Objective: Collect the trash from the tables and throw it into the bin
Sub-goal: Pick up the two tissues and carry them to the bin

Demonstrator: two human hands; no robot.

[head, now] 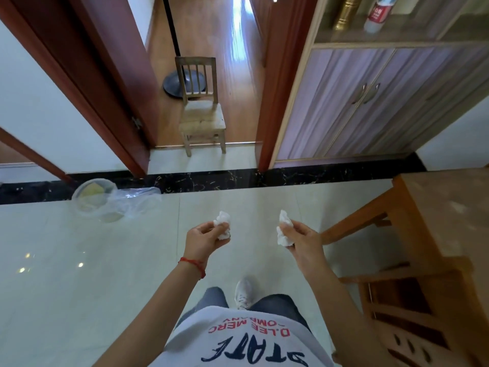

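Left hand [203, 238] pinches a tissue [222, 225], right hand [304, 241] another wad [284, 232] | step: carrying to bin [94, 198] | next: veer left, drop both in.

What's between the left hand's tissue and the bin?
Head view: only bare tile floor between the left hand with its tissue and the lined bin.

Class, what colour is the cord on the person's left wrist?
Red, a thin cord around the left wrist; seen in the head view.
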